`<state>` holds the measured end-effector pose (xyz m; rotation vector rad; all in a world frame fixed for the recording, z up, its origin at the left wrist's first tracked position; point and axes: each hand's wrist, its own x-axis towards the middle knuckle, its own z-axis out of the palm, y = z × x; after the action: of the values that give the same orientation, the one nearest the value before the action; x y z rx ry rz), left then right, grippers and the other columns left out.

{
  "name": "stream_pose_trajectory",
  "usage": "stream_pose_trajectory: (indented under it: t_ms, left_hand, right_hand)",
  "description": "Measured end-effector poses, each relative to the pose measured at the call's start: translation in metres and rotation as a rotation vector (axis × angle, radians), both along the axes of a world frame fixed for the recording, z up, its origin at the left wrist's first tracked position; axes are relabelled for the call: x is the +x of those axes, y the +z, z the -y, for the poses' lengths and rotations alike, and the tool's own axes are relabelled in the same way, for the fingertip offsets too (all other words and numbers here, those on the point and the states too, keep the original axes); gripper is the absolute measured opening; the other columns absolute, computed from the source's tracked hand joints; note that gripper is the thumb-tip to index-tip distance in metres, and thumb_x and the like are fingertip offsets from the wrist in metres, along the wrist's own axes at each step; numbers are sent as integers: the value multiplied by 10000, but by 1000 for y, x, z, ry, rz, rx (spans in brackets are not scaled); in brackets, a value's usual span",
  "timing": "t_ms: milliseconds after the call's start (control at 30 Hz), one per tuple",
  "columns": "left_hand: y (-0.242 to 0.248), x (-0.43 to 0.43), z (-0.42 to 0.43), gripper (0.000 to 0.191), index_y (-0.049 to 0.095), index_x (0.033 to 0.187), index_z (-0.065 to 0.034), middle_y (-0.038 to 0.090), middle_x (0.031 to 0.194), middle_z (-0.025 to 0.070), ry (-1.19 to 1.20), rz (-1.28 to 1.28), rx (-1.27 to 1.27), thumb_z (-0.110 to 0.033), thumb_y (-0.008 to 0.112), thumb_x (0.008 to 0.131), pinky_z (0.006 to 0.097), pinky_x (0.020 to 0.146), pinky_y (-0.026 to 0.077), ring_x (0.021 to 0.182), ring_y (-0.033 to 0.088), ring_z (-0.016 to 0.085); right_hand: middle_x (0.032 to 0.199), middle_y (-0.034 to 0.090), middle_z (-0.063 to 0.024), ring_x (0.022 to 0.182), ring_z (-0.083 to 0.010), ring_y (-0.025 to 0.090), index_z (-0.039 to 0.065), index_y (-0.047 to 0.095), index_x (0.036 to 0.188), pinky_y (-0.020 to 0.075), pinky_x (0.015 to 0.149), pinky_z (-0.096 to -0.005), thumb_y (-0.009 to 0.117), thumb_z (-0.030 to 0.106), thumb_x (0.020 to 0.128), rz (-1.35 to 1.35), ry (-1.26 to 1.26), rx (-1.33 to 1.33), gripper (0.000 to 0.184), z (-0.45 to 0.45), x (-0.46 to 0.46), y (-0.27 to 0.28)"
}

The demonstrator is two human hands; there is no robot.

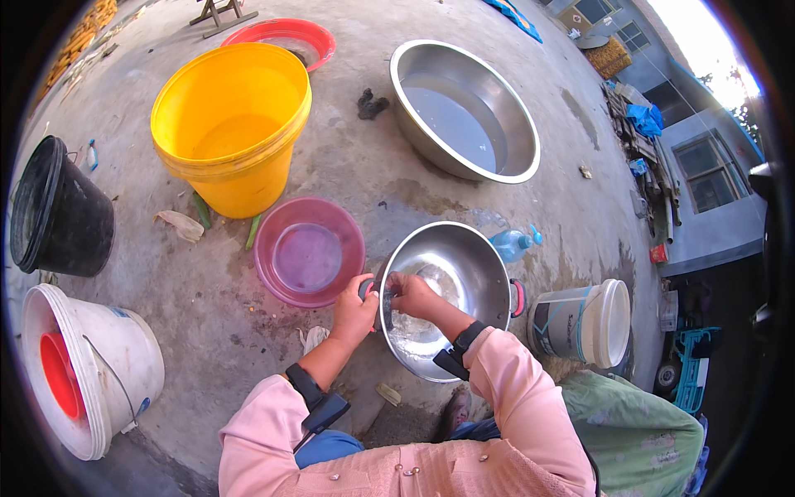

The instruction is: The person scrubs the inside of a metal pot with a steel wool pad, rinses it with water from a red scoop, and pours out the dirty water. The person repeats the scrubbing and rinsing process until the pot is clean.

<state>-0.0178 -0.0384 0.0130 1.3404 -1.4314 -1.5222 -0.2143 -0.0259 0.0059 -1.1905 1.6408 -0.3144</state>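
Observation:
A two-handled stainless steel pot [481, 267] sits on the concrete before me, its shiny inside facing up. My left hand [354, 314] grips its left side handle [367, 287], which is black and red. Inside the pot, against the left wall, my right hand [415, 296] presses a dark scrubbing pad or cloth [386, 310]; the fingers hide part of it. The opposite handle [518, 298] is free. Close to my left hand stands a purple plastic basin [267, 251] with some liquid at its bottom. A blue clear plastic bottle [510, 246] is just behind the pot's right rim.
Beyond are a yellow bucket [248, 189], a red basin [323, 43] and a large steel basin [528, 146] of cloudy water. A black bucket [93, 230] and white bucket [130, 354] stand left; a grey-white bucket [562, 326] stands right. Corn husk [180, 225] litters the ground.

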Motion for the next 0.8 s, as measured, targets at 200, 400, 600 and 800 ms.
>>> stream_pose_trajectory:
  t_ms: [200, 400, 600, 800]
  left_hand:
    - [2, 3, 2, 390, 598, 1129, -23, 661, 901, 228, -37, 65, -47, -118, 560, 752, 409, 789, 494, 856, 650, 364]
    - [0, 3, 2, 394, 594, 1132, -18, 659, 894, 230, -37, 50, -55, -119, 557, 753, 410, 785, 493, 849, 649, 369]
    - [-1, 2, 1, 397, 593, 1137, -16, 661, 898, 233, -22, 26, -36, -111, 556, 753, 410, 792, 494, 845, 651, 368]
    - [-1, 1, 0, 395, 596, 1133, -19, 660, 896, 229, -12, 48, -48, -105, 563, 748, 407, 788, 495, 840, 651, 362]
  right_hand:
    - [777, 642, -113, 573, -211, 658, 14, 539, 952, 523, 448, -311, 716, 100, 791, 89, -1103, -304, 254, 27, -87, 6]
    - [768, 661, -163, 646, -286, 671, -10, 611, 959, 532, 566, -370, 768, 214, 717, -507, -793, 63, 364, -70, -122, -31]
    - [873, 687, -117, 824, -291, 667, 84, 665, 1012, 516, 749, -382, 762, 305, 649, -548, 274, 103, 436, -65, -37, -10]
    - [762, 646, -120, 591, -190, 653, -13, 569, 1034, 512, 505, -318, 671, 35, 732, 36, -237, -9, 323, 17, 15, 4]
